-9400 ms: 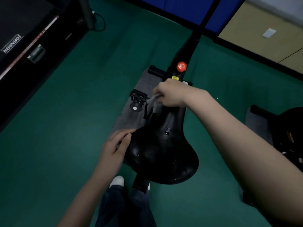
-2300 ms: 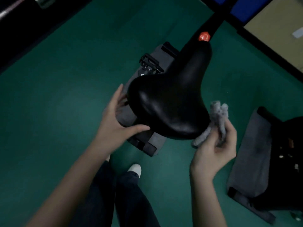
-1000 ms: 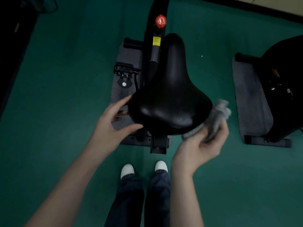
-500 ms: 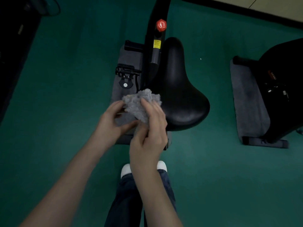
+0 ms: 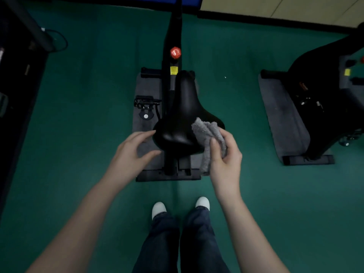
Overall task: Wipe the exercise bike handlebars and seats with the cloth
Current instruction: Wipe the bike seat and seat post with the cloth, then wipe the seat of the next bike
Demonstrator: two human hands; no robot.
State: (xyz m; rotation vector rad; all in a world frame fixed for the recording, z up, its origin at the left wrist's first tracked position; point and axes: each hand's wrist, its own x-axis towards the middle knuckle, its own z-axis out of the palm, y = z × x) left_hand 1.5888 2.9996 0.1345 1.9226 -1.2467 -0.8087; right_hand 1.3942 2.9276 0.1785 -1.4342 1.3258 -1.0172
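Note:
A black bike seat fills the middle of the view, its narrow nose pointing away from me. My right hand grips a crumpled grey cloth against the seat's rear right edge. My left hand hovers at the seat's rear left edge with fingers spread and relaxed, fingertips near or just touching the rim. The bike's black frame with a red knob runs up beyond the seat. No handlebars are in view.
The bike stands on a grey mat on green floor; a black pedal sticks out left. A second black bike on its own mat stands at the right. A dark machine lines the left edge. My shoes are behind the bike.
My right hand carried the cloth from the seat's left side, in front of my left hand, across to its rear right edge. My left hand stayed at the left rim.

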